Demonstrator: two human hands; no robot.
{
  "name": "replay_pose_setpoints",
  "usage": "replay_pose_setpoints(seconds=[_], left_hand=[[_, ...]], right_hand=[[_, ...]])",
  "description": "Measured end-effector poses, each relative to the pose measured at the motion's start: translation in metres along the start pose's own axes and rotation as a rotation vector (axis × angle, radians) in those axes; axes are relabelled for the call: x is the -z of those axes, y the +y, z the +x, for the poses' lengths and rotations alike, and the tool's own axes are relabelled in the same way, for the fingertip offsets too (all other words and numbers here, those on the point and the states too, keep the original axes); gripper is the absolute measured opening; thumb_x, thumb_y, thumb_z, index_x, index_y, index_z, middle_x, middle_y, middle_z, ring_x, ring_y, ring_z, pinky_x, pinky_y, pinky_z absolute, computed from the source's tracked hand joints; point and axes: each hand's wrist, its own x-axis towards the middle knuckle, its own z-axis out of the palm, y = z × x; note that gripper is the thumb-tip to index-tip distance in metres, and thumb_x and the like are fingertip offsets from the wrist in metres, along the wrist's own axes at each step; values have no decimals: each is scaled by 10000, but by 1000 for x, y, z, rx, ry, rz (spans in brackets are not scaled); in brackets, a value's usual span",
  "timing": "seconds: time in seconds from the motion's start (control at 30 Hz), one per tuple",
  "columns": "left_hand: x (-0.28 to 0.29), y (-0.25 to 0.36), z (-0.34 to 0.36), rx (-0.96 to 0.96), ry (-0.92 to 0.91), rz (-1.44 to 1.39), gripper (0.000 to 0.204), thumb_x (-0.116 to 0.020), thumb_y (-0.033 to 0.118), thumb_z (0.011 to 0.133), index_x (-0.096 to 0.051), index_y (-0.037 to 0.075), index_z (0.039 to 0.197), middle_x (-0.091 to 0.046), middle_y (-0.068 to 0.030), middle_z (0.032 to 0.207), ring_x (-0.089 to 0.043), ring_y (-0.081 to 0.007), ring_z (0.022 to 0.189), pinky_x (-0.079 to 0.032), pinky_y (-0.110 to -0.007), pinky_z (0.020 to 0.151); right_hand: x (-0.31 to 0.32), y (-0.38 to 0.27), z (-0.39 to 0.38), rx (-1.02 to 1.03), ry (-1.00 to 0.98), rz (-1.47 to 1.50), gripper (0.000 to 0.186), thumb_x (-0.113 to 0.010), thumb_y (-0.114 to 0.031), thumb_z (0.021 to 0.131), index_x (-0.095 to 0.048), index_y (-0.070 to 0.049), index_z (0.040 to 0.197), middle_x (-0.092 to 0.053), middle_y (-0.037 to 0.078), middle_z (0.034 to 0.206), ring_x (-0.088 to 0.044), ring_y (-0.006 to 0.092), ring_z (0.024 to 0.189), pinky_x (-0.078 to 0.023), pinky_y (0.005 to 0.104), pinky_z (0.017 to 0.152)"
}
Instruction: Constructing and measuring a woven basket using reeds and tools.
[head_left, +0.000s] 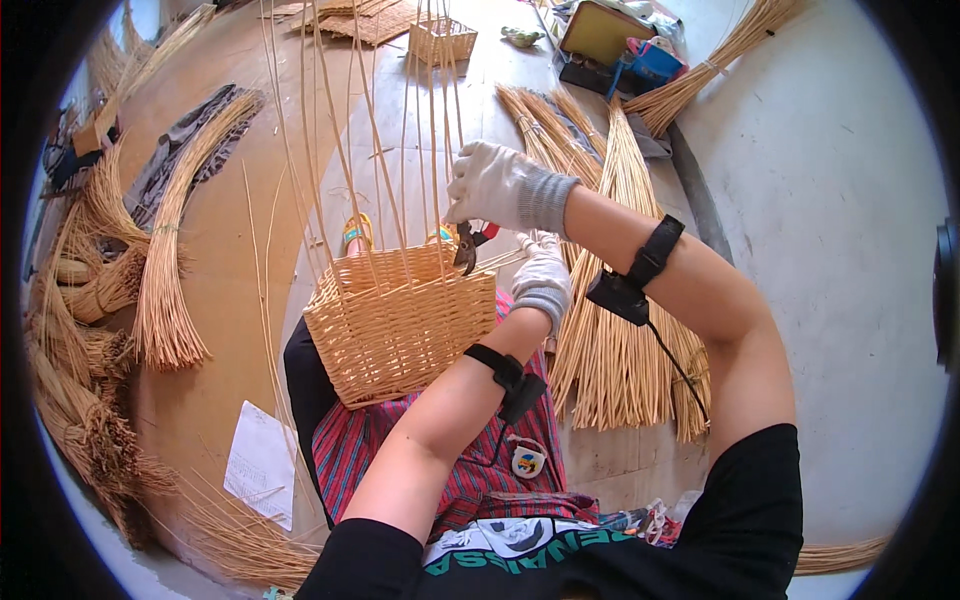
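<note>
A woven wicker basket [400, 335] rests tilted on my lap, with several long upright canes [372, 130] rising from its rim. At its right corner is a pair of pruning shears [466, 250] with a dark head and a red handle. My right hand [500, 185], in a white knit glove, is closed on the shears above that corner; its palm side is hidden. Just below, my left hand [543, 275], also gloved, is closed around thin canes [503, 261] that stick out from the basket's rim. Its fingertips are partly hidden.
Bundles of peeled canes [620, 330] lie to the right, and another bundle [180, 250] to the left. More canes [90, 400] crowd the left edge. A small basket [442, 42] stands ahead, near an open box [605, 40]. A paper sheet [262, 465] lies on the floor.
</note>
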Motion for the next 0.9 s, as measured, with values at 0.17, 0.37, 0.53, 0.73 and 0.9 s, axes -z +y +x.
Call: replay_pose_setpoints(seconds=[0.17, 0.37, 0.53, 0.73, 0.9], left_hand=[[21, 12, -9, 48, -4, -100, 574, -441, 118, 1017, -373, 114, 1587, -424, -306, 1558, -710, -381, 1133, -595, -467, 910], [-3, -13, 27, -114, 209, -89, 314, -491, 153, 1007, -726, 61, 1194, -721, -204, 1210, -736, -309, 1078, -595, -464, 898], [-19, -24, 39, 25, 323, -104, 496, -450, 224, 1033, -456, 89, 1510, -680, -196, 1290, -747, -348, 975, -593, -477, 792], [-24, -43, 57, -61, 171, -205, 464, -468, 203, 1017, -550, 73, 1455, -611, -214, 1397, -729, -352, 1025, -577, -506, 864], [-8, -14, 28, -25, 208, -126, 536, -459, 186, 1013, -442, 138, 1546, -575, -244, 1438, -688, -363, 1145, -554, -481, 963]], right_hand=[[-16, 2, -6, -31, 21, 203, 304, -778, -260, 750, -731, -293, 1048, -665, -62, 884, -664, 167, 984, -507, 334, 919], [-23, -2, 2, -39, 8, 201, 263, -733, -279, 827, -743, -311, 1088, -711, -57, 978, -682, 183, 1040, -510, 354, 940], [-15, 14, 11, 102, -71, 107, 254, -737, -250, 835, -745, -334, 1075, -710, -76, 1022, -659, 172, 1099, -490, 348, 970], [-27, 2, 16, 16, -60, 288, 329, -748, -246, 797, -727, -314, 1118, -707, -53, 1052, -651, 199, 1127, -488, 378, 963], [-44, 18, 0, 62, -102, 287, 315, -731, -252, 823, -725, -314, 1132, -704, -32, 1057, -654, 206, 1121, -499, 391, 937]])
